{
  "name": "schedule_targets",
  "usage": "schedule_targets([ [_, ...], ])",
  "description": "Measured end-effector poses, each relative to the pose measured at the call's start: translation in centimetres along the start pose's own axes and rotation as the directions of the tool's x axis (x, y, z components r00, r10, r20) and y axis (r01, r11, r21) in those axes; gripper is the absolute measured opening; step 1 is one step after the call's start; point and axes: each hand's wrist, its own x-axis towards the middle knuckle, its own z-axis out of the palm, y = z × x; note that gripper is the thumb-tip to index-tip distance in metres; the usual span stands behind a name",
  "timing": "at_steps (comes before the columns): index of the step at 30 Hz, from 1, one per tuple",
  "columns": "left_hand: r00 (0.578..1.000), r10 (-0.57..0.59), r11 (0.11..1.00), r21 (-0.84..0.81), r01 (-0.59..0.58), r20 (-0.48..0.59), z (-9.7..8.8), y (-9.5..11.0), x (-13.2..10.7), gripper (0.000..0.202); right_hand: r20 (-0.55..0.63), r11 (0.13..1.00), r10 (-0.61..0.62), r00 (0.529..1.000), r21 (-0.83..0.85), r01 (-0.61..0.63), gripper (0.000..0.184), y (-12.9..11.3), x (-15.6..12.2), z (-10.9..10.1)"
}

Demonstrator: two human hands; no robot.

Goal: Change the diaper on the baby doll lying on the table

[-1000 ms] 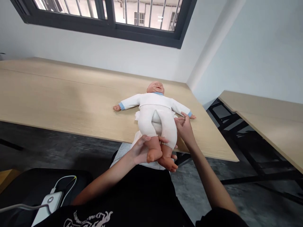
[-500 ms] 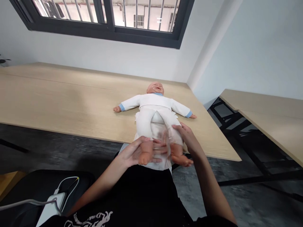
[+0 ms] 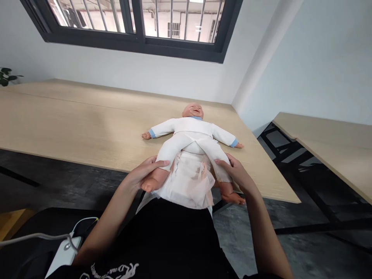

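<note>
A baby doll [image 3: 192,130] in a white outfit with blue cuffs lies on its back on a light wood table [image 3: 72,120], head away from me. Its legs are spread apart. A white disposable diaper [image 3: 186,180] with sheer pinkish edges lies under its hips and partly hides the lower body. My left hand [image 3: 145,173] is shut around the doll's leg near the bare foot. My right hand [image 3: 235,171] grips the other leg just above its foot [image 3: 232,198].
The table's front edge runs close to my body, with a dark floor below. A second wood table [image 3: 328,143] stands at right on black metal legs. A white power bank [image 3: 65,250] with a cable lies on a black surface at lower left. A potted plant [image 3: 4,76] shows at far left.
My hands have moved apart and carried the doll's legs out to either side. The legs were raised together a second ago. More of the diaper now shows between them.
</note>
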Motion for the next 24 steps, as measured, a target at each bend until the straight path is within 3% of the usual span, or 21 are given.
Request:
schedule_targets([
  [3, 0.998, 0.062, 0.996, -0.064, -0.060, 0.029, 0.3, 0.6, 1.7, 0.046, -0.059, 0.996, -0.061, 0.996, -0.064, 0.057, 0.065, 0.4, -0.1, -0.2],
  [5, 0.996, 0.049, 0.993, -0.109, -0.041, 0.072, 0.4, 1.3, 3.3, 0.046, -0.153, 0.974, -0.122, 0.981, -0.208, 0.089, 0.073, 0.3, -0.6, 0.0],
  [8, 0.984, -0.098, 0.978, -0.169, 0.123, 0.149, 0.5, 2.5, 5.8, 0.053, -0.262, 0.816, -0.384, 0.885, -0.546, 0.192, 0.075, -0.5, -2.5, 1.0],
  [10, 0.971, -0.176, 0.963, -0.176, 0.204, 0.162, 0.7, 3.3, 7.3, 0.061, -0.159, 0.629, -0.582, 0.798, -0.709, 0.317, 0.061, -1.4, -4.0, 2.3],
  [13, 0.977, -0.146, 0.961, -0.212, 0.177, 0.155, 1.4, 4.0, 8.9, 0.057, 0.151, 0.387, -0.694, 0.704, -0.747, 0.541, 0.048, -2.4, -6.0, 4.9],
  [14, 0.982, -0.120, 0.961, -0.233, 0.152, 0.146, 1.7, 4.2, 9.3, 0.054, 0.241, 0.321, -0.696, 0.676, -0.739, 0.593, 0.056, -2.5, -6.5, 5.8],
  [16, 0.991, -0.075, 0.959, -0.265, 0.102, 0.112, 2.4, 4.3, 9.9, 0.046, 0.366, 0.197, -0.682, 0.633, -0.742, 0.641, 0.089, -2.3, -7.2, 7.7],
  [18, 0.996, -0.035, 0.967, -0.250, 0.054, 0.077, 3.1, 4.4, 10.3, 0.038, 0.425, 0.096, -0.659, 0.620, -0.770, 0.631, 0.121, -1.8, -7.5, 9.1],
  [19, 0.998, -0.017, 0.974, -0.225, 0.032, 0.066, 3.3, 4.4, 10.5, 0.036, 0.438, 0.059, -0.652, 0.619, -0.785, 0.617, 0.125, -1.4, -7.6, 9.6],
  [21, 0.999, 0.009, 0.985, -0.173, 0.000, 0.052, 3.5, 4.4, 10.8, 0.030, 0.447, 0.002, -0.651, 0.613, -0.807, 0.590, 0.102, -0.7, -7.7, 10.3],
  [24, 0.998, 0.068, 0.984, -0.166, -0.066, 0.011, 3.1, 4.3, 11.3, 0.034, 0.441, -0.036, -0.669, 0.599, -0.824, 0.565, 0.037, -0.1, -7.7, 10.1],
])
